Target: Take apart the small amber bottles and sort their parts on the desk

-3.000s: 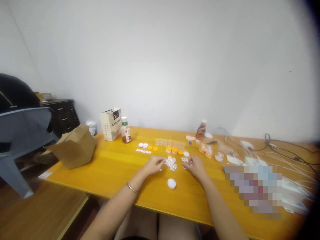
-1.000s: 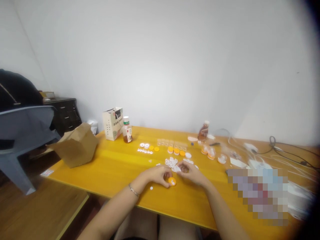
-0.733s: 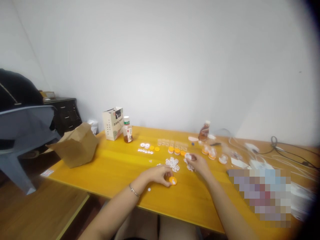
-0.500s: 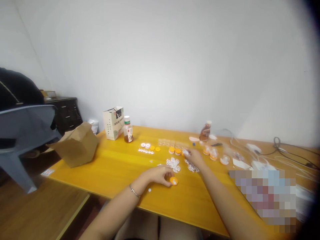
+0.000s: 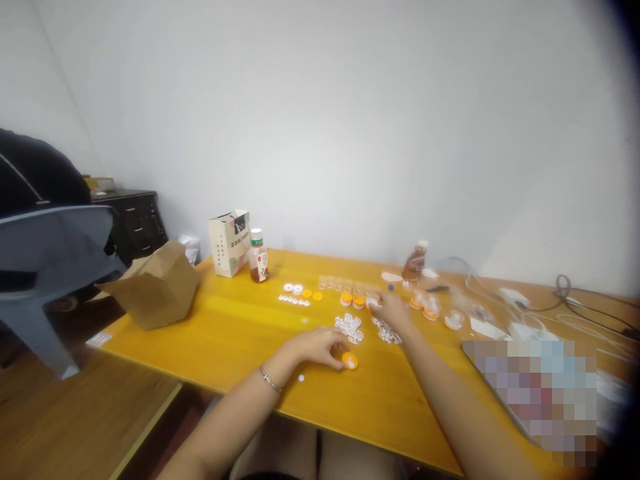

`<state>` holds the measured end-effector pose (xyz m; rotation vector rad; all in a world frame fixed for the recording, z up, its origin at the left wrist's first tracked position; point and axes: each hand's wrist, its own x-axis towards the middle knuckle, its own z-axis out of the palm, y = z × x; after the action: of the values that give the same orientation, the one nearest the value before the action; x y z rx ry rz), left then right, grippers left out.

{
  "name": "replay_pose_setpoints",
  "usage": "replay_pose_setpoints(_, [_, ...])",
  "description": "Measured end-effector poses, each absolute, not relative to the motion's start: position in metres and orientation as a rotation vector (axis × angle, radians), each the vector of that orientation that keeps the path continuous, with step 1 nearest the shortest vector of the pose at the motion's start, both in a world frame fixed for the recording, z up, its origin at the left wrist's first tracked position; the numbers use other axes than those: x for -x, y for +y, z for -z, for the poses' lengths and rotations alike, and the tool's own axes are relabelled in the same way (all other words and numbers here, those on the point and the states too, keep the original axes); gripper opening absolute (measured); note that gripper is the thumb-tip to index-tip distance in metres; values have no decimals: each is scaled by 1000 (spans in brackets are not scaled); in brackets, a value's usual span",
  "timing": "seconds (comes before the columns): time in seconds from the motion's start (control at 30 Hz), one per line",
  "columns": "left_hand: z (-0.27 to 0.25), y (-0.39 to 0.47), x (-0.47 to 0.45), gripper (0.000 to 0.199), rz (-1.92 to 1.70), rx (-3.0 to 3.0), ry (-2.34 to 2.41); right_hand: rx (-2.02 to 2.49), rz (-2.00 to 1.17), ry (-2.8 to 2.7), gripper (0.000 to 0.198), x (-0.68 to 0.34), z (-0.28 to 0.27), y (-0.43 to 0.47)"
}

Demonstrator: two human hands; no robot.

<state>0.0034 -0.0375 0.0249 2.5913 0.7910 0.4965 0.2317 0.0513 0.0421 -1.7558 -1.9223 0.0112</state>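
Between the thumb and fingers of my left hand (image 5: pixel 325 347) is the edge of a round orange cap-like piece (image 5: pixel 350 361) with a white part in its middle, low over the table. Further back, my right hand (image 5: pixel 393 313) has its fingertips closed around a white-topped round piece (image 5: pixel 372 303), at the right end of a row of orange-and-white round pieces (image 5: pixel 359 302). Two piles of white perforated discs lie between the hands: a left pile (image 5: pixel 349 327) and a right pile (image 5: pixel 385 331) partly under my right wrist. The right fingertips are small and blurred.
Clear small cups (image 5: pixel 337 283) stand in a row behind. White rings (image 5: pixel 293 289), orange discs (image 5: pixel 313 295) and small white pieces (image 5: pixel 294 301) lie left. Bottles (image 5: pixel 259 257), a paper bag (image 5: pixel 230 243), a cardboard box (image 5: pixel 155 287), cables (image 5: pixel 563 287) and a blurred-out flat object (image 5: pixel 530 393) surround them.
The whole view has shifted slightly. Both hands stay at nearly the same places, the left at the orange piece and the right at the white-topped piece; the right fingers have moved only a little.
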Motion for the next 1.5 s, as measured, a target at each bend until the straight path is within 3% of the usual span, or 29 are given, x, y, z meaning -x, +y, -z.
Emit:
replay_pose_setpoints(0.13, [-33, -38, 2, 36, -551, -2505, 754, 1630, -56, -1917, 31, -230, -43, 33])
replay_pose_setpoints(0.3, [-41, -41, 17, 30, -547, -2365, 806, 1298, -434, -1999, 26, -225, -34, -14])
replay_pose_setpoints(0.5, [-39, -58, 51, 25, -232, -2195, 905, 1113, -691, -2204, 27, -212, -22, -59])
replay_pose_setpoints(0.7, [-28, -74, 62, 26, -123, -2232, 1151, 1093, -729, -2222, 39, -205, -10, -62])
replay_pose_setpoints(0.8, [-24, -76, 58, 19, -130, -2244, 1182, 1082, -710, -2227, 32, -204, -6, -61])
replay_pose_setpoints(0.93, [-22, -69, 50, 10, -268, -2276, 1243, 1081, -683, -2225, 20, -202, -4, -62])
replay_pose_setpoints(1.23, [-16, -48, 26, 4, -579, -2447, 1422, 1083, -699, -2215, 22, -200, -1, -59])
replay_pose_setpoints(1.5, [-31, -57, -9, 14, -633, -2766, 782, 1065, -670, -2226, 25, -201, 5, -54])
